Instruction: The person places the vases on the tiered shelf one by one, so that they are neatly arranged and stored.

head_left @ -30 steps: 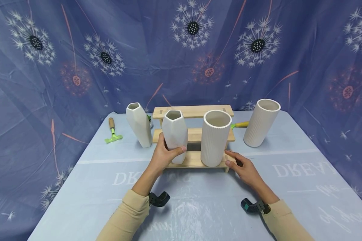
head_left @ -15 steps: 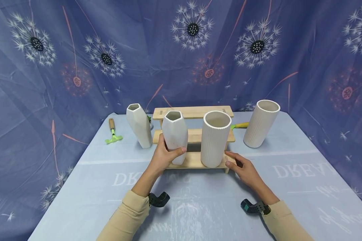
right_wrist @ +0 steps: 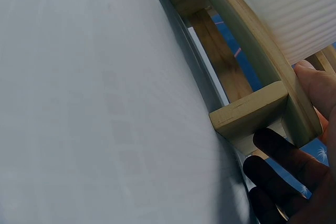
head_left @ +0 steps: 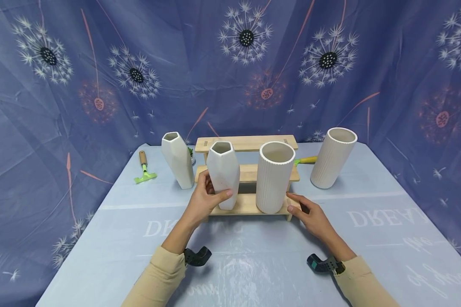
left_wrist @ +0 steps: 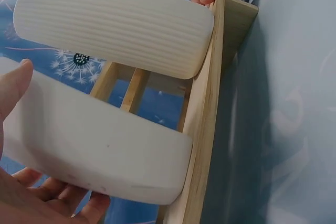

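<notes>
A white faceted vase [head_left: 223, 170] stands upright on the lowest step of a three-tier wooden plant stand [head_left: 246, 205]. My left hand [head_left: 204, 199] is spread loosely around its lower left side, thumb in front and fingers behind; in the left wrist view the thumb [left_wrist: 16, 85] stands off the vase. A white ribbed cylindrical vase [head_left: 273, 179] stands on the same step, to the right. My right hand [head_left: 311, 215] grips that step's right end. In the right wrist view its thumb [right_wrist: 315, 80] lies on top of the board and its dark-shadowed fingers [right_wrist: 286, 153] reach below.
Another faceted vase [head_left: 178, 162] stands left of the stand, beside a small potted plant [head_left: 191, 154]. A green hand rake [head_left: 144, 172] lies further left. Right of the stand are another ribbed vase [head_left: 332, 157] and a yellow-handled tool [head_left: 306, 159]. A patterned blue curtain [head_left: 230, 85] hangs behind.
My left hand has loosened its hold on the faceted vase and shifted slightly left, the thumb drawing back across its front. The vase and my right hand stay in place.
</notes>
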Demonstrator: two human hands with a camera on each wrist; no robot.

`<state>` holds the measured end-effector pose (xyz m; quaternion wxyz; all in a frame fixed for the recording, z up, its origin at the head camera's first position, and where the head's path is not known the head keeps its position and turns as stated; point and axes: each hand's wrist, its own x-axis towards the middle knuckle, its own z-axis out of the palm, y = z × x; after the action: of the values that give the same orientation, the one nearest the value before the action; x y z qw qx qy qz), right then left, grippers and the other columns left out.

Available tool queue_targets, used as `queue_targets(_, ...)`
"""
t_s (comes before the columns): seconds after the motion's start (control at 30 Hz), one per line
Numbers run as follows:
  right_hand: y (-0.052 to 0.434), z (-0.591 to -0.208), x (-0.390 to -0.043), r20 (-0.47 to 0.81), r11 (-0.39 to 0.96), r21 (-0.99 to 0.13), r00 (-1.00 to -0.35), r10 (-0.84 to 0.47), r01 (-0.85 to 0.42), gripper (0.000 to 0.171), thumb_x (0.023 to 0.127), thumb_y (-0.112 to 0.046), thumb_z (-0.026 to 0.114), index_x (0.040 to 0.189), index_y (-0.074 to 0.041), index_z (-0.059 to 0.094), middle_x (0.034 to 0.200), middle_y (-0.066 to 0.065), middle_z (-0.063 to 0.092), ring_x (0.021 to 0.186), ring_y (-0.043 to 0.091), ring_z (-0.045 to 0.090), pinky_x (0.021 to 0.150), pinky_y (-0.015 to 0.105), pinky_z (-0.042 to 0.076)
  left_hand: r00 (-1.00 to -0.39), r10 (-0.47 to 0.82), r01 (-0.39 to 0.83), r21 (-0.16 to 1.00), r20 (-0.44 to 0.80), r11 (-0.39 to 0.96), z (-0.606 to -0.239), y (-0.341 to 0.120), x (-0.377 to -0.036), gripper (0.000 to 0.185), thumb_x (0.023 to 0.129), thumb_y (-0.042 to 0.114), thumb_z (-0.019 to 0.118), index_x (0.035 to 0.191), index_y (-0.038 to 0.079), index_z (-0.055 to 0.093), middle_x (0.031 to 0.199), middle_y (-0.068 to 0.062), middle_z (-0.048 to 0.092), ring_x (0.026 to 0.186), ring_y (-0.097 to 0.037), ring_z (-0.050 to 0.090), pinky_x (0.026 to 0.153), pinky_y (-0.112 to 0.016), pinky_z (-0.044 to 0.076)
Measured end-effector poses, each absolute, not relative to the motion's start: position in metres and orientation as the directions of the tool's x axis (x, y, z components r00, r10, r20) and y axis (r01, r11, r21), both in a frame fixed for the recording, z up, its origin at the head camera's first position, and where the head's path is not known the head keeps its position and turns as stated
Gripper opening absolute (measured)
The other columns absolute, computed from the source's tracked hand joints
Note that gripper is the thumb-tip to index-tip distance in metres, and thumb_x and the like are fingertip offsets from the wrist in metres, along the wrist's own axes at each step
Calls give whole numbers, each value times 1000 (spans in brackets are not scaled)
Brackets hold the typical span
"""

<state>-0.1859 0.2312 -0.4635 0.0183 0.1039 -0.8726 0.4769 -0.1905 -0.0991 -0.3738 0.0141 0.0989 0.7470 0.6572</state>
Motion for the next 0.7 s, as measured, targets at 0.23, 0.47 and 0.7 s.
queue_targets(0.23,231,-464,-187,117,500,-846,-980,-163,-184,51,92,-39,58,138,-18,49,146,10,44,127,26,46,87,4,37,-976,185,140,982,115,126,-374,-111,-186,82,79,15,76,143,19,25,136,-9,43,126,-26,44,108,-43,35)
queue_targets(0.47,231,-464,-186,129,488,-850,-977,-167,-196,51,92,-38,59,138,-17,49,147,10,43,129,25,45,87,1,34,-978,163,150,979,127,141,-376,-126,-182,73,82,14,73,141,16,32,138,-9,43,131,-27,41,111,-45,31)
queue_targets(0.7,231,-464,-186,145,487,-848,-975,-170,-211,50,93,-35,59,138,-17,49,144,9,46,127,24,46,87,3,37,-980,121,178,972,160,152,-380,-139,-181,58,88,18,67,138,11,39,138,-14,45,130,-28,42,112,-50,29)
